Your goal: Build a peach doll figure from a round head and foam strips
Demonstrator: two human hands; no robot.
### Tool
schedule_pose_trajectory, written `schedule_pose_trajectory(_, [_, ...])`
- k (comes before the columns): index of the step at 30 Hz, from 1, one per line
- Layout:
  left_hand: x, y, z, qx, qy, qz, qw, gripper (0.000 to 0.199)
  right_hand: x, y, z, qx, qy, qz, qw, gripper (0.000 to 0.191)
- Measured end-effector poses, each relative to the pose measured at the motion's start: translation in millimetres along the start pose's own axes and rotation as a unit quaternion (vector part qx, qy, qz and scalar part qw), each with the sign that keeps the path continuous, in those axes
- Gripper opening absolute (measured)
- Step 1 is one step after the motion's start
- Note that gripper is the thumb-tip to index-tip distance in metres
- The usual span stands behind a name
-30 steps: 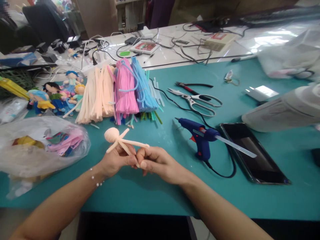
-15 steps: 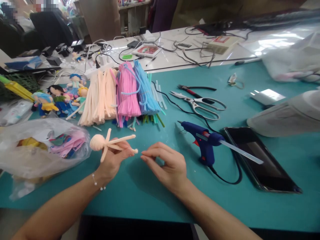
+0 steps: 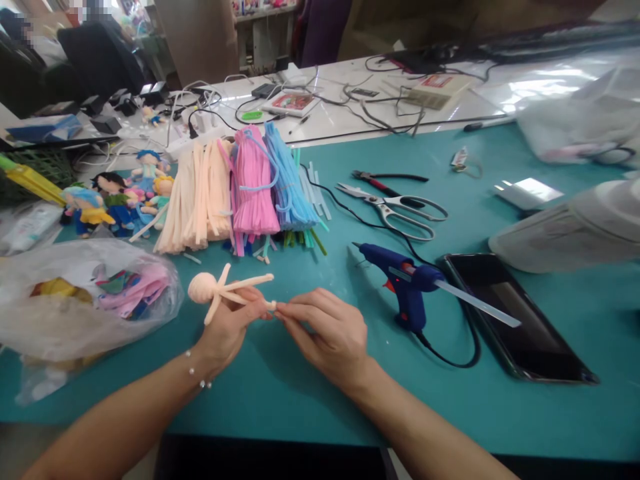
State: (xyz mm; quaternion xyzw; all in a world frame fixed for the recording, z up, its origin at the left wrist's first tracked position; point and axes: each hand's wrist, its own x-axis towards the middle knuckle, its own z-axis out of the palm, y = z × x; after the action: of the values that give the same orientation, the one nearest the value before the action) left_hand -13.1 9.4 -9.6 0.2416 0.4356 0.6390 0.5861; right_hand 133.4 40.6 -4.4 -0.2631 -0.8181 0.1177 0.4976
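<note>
A peach doll figure (image 3: 202, 287) made of fuzzy pipe cleaner, with a round wound head and thin limbs, lies across my left hand (image 3: 230, 333). That hand is closed, thumb and fingers pinching one leg close to its tip. My right hand (image 3: 333, 333) is closed too, its thumb and forefinger pinched at the small foot end of the same leg, so the fingertips of both hands nearly meet there. The other leg sticks out free above the fingers. Behind the hands lie bundles of peach pipe cleaners (image 3: 200, 193), pink pipe cleaners (image 3: 255, 190) and blue pipe cleaners (image 3: 290, 180).
On the right lie a blue glue gun (image 3: 413, 300) with a glue stick, a phone (image 3: 530, 333), scissors (image 3: 395, 207) and red-black pliers (image 3: 385, 187). A pale cup (image 3: 570, 227) lies beyond the phone. Left are a plastic bag (image 3: 90, 313) of scraps and several finished dolls (image 3: 117, 200).
My right hand has moved left, from just apart to touching the doll's foot end. The doll has shifted slightly right and tilted a little in my left hand.
</note>
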Motion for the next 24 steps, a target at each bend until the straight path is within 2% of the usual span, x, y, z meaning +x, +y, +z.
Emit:
schedule_pose_trajectory(15, [-0.6,-0.6,1.3,0.043,0.0,0.02,0.999,0.023,3.0,-2.6,-0.4,-0.006,-0.02,0.007,1.0,0.006])
schedule_pose_trajectory(17, [-0.8,-1.1,-0.5,0.046,-0.003,0.025,0.999,0.022,3.3,-3.5,-0.4,0.02,-0.022,0.025,0.999,0.008])
schedule_pose_trajectory(19, [-0.9,-1.9,-3.6,0.056,-0.011,0.034,0.998,0.02,3.7,-4.3,-0.3,0.073,-0.019,0.084,0.994,0.008])
schedule_pose_trajectory(21, [-0.7,-2.7,-7.4,0.08,-0.02,0.046,0.995,0.018,4.2,-4.3,0.0,0.157,-0.027,0.193,0.968,0.007])
schedule_pose_trajectory(22, [-0.5,-3.0,-9.3,0.097,-0.026,0.056,0.993,0.017,4.4,-3.8,0.2,0.212,-0.039,0.259,0.942,0.008])
schedule_pose_trajectory(24, [-0.5,-2.8,-12.4,0.128,-0.038,0.089,0.987,0.016,5.0,-2.1,0.8,0.338,-0.078,0.388,0.854,0.011])
